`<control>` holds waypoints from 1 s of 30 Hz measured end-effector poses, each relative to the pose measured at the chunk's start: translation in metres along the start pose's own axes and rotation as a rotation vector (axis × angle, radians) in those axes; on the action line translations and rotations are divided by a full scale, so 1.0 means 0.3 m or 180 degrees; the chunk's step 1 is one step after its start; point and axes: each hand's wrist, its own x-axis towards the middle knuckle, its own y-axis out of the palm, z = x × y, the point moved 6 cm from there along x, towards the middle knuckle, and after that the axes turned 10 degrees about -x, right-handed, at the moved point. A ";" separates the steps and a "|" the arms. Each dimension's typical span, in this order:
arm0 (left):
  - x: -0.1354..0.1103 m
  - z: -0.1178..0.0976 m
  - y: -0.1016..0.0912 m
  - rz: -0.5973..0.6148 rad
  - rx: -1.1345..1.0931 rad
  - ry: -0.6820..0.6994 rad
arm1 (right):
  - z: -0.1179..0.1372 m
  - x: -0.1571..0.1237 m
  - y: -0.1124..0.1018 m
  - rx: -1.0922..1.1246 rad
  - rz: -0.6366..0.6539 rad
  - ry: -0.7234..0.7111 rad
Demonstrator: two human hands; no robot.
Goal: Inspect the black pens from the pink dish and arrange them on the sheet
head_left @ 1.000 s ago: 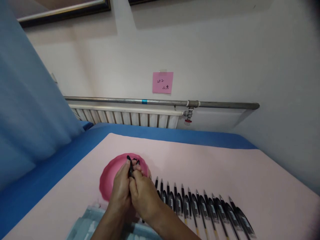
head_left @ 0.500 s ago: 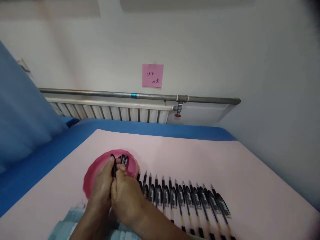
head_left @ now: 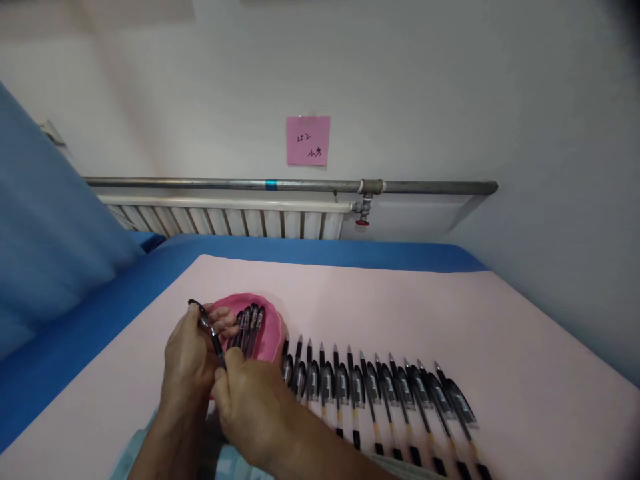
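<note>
Both of my hands meet low in the middle of the view, over a pink mat. My left hand (head_left: 193,357) and my right hand (head_left: 250,397) are closed on one black pen (head_left: 209,328), which slants up to the left between them. Just behind my fingers sits a pink dish (head_left: 267,320) with a few more black pens (head_left: 249,323) in it. To the right, a row of several black pens (head_left: 380,393) lies side by side, tips pointing away from me.
The pink mat (head_left: 400,313) covers a blue table (head_left: 325,253). Behind it run a white radiator (head_left: 225,223) and a metal pipe (head_left: 290,185) along the wall, with a pink sticky note (head_left: 308,141) above. A blue curtain (head_left: 45,227) hangs at the left.
The view has swung a little, so the dish and pen row sit further left. The pen in my hands has tilted from near upright to a slant toward the left.
</note>
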 end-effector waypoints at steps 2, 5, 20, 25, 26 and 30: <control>0.026 -0.002 -0.011 -0.0036 -0.0337 -0.0093 | -0.033 0.007 -0.022 -0.0058 -0.0044 0.0123; 0.028 0.002 -0.008 0.0027 -0.0532 -0.0323 | -0.105 0.031 -0.092 0.0373 -0.0308 0.0299; -0.086 0.068 0.076 0.1197 0.0698 -0.0779 | -0.524 0.079 -0.066 0.1128 -0.0797 0.1899; -0.118 0.072 0.095 0.1322 0.0884 -0.0727 | -0.579 0.102 -0.016 0.0874 -0.0687 0.1918; -0.123 0.072 0.096 0.1303 0.0907 -0.0729 | -0.586 0.107 -0.010 0.0820 -0.0655 0.1918; -0.131 0.072 0.100 0.1233 0.0878 -0.0748 | -0.601 0.126 0.002 0.0610 -0.0523 0.1917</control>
